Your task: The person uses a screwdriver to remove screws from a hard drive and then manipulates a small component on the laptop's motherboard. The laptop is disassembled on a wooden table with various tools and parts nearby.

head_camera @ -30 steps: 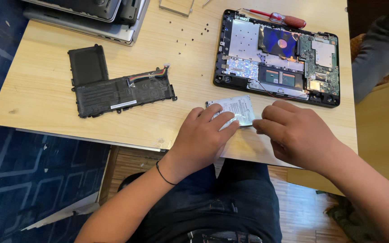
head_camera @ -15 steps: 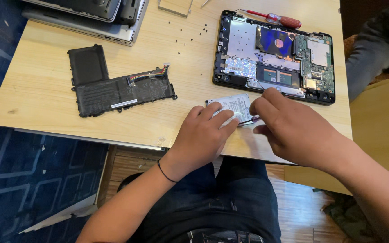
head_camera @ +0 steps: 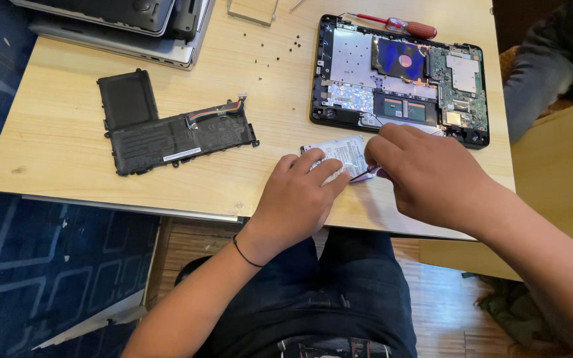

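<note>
A pale wooden tabletop stands over a dark blue carpet patterned with lighter outlined rectangles. Right of the tabletop, wood-plank flooring shows beneath a second light-wood panel. Soft, even light falls across the tabletop.

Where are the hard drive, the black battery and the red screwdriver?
hard drive (head_camera: 343, 150), head view, bare top label.
black battery (head_camera: 167, 136), head view, middle of casing.
red screwdriver (head_camera: 420, 29), head view, red handle.

Both hands hide most of the silver drive; the stacked laptops are cut off.
</note>
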